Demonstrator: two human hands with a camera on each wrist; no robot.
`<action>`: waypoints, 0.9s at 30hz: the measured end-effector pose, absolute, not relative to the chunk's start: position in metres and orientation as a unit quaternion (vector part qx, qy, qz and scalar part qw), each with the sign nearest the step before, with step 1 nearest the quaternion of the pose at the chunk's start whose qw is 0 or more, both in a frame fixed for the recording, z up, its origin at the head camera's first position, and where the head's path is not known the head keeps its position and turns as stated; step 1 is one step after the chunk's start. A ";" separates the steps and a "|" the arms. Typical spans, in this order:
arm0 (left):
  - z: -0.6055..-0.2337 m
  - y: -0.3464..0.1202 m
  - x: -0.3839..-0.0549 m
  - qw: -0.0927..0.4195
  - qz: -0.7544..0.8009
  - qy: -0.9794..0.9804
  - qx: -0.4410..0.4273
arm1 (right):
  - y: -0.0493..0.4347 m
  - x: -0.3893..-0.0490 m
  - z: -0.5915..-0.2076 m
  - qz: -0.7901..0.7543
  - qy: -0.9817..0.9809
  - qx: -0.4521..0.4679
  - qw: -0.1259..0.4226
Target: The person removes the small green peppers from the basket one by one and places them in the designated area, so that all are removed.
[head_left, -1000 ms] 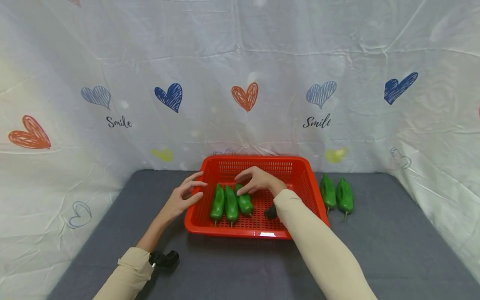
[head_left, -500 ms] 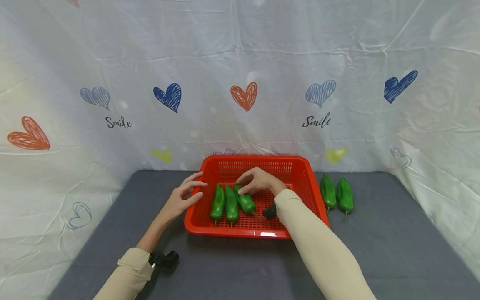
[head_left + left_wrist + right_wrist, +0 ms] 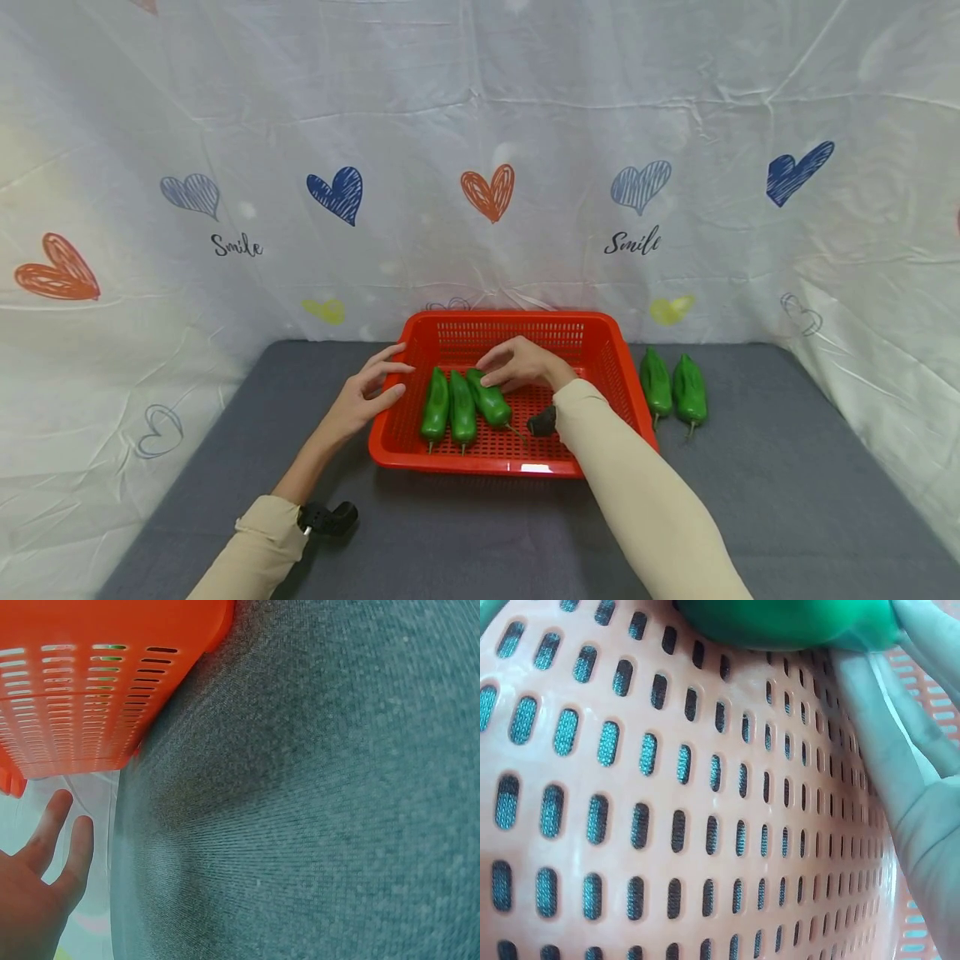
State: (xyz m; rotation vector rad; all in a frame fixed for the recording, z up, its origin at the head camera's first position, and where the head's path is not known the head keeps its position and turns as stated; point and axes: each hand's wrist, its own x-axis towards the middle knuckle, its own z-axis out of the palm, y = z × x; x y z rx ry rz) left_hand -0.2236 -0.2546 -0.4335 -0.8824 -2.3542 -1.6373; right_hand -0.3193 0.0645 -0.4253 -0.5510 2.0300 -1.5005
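Three long green peppers lie side by side in a red slotted plastic basket (image 3: 465, 463). My right hand (image 3: 523, 365) reaches over the basket floor and pinches the rightmost pepper (image 3: 492, 405) at its far end, between thumb and fingers. Its thin stem points toward me and to the right. In the right wrist view the fingers meet the end of that green pepper (image 3: 780, 622), low over the slotted floor. The middle pepper (image 3: 462, 408) and left pepper (image 3: 435, 407) lie close together. My left hand (image 3: 360, 398) is at the basket's left rim, fingers spread, holding nothing.
Two more green peppers (image 3: 656, 383) lie on the grey cloth-covered table (image 3: 480, 542), just right of the basket. Behind the table hangs a white curtain (image 3: 420, 100) printed with hearts. A black device (image 3: 330, 518) is strapped to the left wrist.
The rightmost pepper has turned slightly, its stem end swinging to the right. My right hand has shifted a little rightward with it. The left hand stays put.
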 end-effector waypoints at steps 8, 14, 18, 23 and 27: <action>-0.434 -0.255 -0.225 0.074 -0.542 -0.782 -0.297 | 0.069 -0.320 -0.427 -0.577 0.735 -0.190 0.301; -0.435 -0.256 -0.225 0.076 -0.540 -0.784 -0.297 | 0.071 -0.321 -0.427 -0.596 0.718 -0.181 0.311; -0.435 -0.256 -0.225 0.075 -0.540 -0.784 -0.296 | 0.072 -0.322 -0.428 -0.598 0.716 -0.183 0.311; -0.434 -0.255 -0.224 0.074 -0.542 -0.783 -0.294 | 0.073 -0.322 -0.427 -0.598 0.715 -0.184 0.313; -0.434 -0.255 -0.224 0.074 -0.543 -0.783 -0.294 | 0.074 -0.321 -0.426 -0.600 0.715 -0.182 0.311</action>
